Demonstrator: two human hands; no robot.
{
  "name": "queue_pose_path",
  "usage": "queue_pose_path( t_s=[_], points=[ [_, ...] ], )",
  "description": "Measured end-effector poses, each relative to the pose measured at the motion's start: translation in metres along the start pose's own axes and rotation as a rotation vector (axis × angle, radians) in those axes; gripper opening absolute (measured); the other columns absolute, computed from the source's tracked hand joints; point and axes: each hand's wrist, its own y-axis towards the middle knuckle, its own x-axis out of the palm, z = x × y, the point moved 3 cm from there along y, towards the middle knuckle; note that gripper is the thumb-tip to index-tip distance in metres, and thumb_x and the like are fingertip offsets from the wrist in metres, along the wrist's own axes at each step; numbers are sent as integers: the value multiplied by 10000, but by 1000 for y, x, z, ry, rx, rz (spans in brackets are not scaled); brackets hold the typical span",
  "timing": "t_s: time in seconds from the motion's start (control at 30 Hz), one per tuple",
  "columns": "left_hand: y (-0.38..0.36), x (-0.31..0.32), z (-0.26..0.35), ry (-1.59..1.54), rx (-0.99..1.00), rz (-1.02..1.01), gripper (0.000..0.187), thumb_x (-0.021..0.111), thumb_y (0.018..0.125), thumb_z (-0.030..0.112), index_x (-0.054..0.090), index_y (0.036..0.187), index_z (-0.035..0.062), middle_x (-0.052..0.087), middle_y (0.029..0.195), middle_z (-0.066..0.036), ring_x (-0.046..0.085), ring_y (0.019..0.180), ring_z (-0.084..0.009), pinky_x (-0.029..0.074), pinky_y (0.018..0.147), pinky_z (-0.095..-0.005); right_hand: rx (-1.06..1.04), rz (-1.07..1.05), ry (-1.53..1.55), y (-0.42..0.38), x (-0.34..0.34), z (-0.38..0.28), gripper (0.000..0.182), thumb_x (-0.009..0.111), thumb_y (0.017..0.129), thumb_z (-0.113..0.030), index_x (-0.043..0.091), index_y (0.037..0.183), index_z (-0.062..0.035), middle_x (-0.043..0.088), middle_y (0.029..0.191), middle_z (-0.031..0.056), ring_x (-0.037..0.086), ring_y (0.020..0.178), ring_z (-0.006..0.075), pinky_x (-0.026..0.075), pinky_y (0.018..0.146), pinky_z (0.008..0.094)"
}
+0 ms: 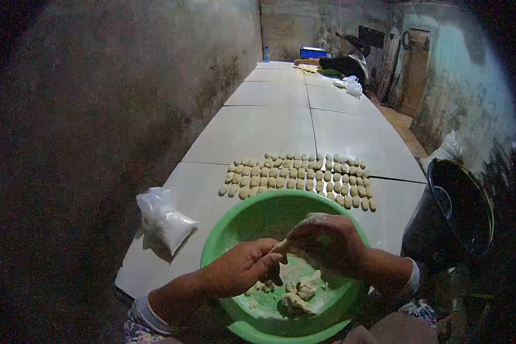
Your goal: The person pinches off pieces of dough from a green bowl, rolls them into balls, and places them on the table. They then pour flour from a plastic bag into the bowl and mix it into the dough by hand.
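A green basin (226, 221) stands at the near end of the table, with lumps of pale dough (298, 298) and floury smears in its bottom. Above it, my left hand (249, 265) is closed, its thumb and fingers pinching what looks like a floury fingertip of my right hand. My right hand (329, 241) reaches in from the right, fingers stretched toward the left one and white residue along its upper edge. No separate object shows in it. Just beyond the basin, small oval dough pieces (292, 173) lie in several rows on the white tabletop (258, 126).
A tied plastic bag of white powder (165, 221) sits left of the basin. On the right is a dark bucket (430, 218). At the table's far end, a person (347, 64) leans over near a blue crate (313, 53) and a plastic bag (351, 86). A wall (126, 97) runs along the left.
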Motion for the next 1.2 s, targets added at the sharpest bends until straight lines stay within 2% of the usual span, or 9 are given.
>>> queue_pose_path(
  t_s=[0.23,0.3,0.4,0.53,0.67,0.83,0.93,1.03,1.2],
  points=[
    [2,-3,-9,100,-2,-3,278,407,987,247,498,1045,-9,618,826,-92,613,730,-121,507,671,-276,148,99,198,0,3,2,162,645,837,-155,617,931,-27,641,871,148,638,759,273,515,698,368],
    [4,0,-14,20,-28,6,315,430,980,263,502,1148,6,624,845,-81,608,770,-123,499,693,-280,79,-70,88,-1,5,4,169,660,827,-164,617,917,-28,637,863,143,630,760,279,512,691,367],
    [4,-1,-7,114,126,10,393,415,984,314,482,1245,29,635,884,-71,594,820,-122,485,748,-286,149,-33,58,0,3,6,180,682,811,-168,614,898,-26,623,843,144,624,781,280,509,694,367],
    [1,-2,2,-68,49,-26,463,349,991,378,479,1268,30,641,944,-71,583,862,-123,471,796,-288,210,-26,320,1,2,10,180,701,797,-151,631,905,-25,616,800,120,621,785,231,498,696,325],
    [3,-8,-8,-31,3,-1,299,462,972,229,570,1064,-34,646,859,-83,617,800,-133,497,750,-288,238,-45,318,1,2,8,178,697,804,-148,642,912,-18,622,811,110,620,792,203,494,709,315],
    [2,-6,-5,-37,-22,48,242,514,946,172,594,915,-54,644,814,-89,619,715,-119,497,676,-269,160,-45,241,3,2,6,162,716,784,-135,656,895,-33,627,830,95,613,779,193,487,692,313],
    [0,-6,-2,80,-52,61,242,526,941,177,599,903,-51,643,772,-79,605,691,-103,486,662,-263,107,-96,130,2,3,5,157,741,755,-115,661,869,-44,639,862,80,613,792,169,485,679,302],
    [-2,-7,1,87,49,71,244,541,935,188,617,905,-42,648,740,-74,593,689,-91,476,657,-256,191,-63,359,2,0,-1,160,745,744,-119,665,863,-50,654,866,80,625,780,169,489,671,287],
    [-1,-6,3,248,223,86,222,564,920,194,641,975,-7,668,800,-86,596,716,-118,485,693,-296,256,-126,323,1,2,-1,173,736,748,-128,678,895,-56,658,827,80,629,745,165,493,672,290]
  ],
)
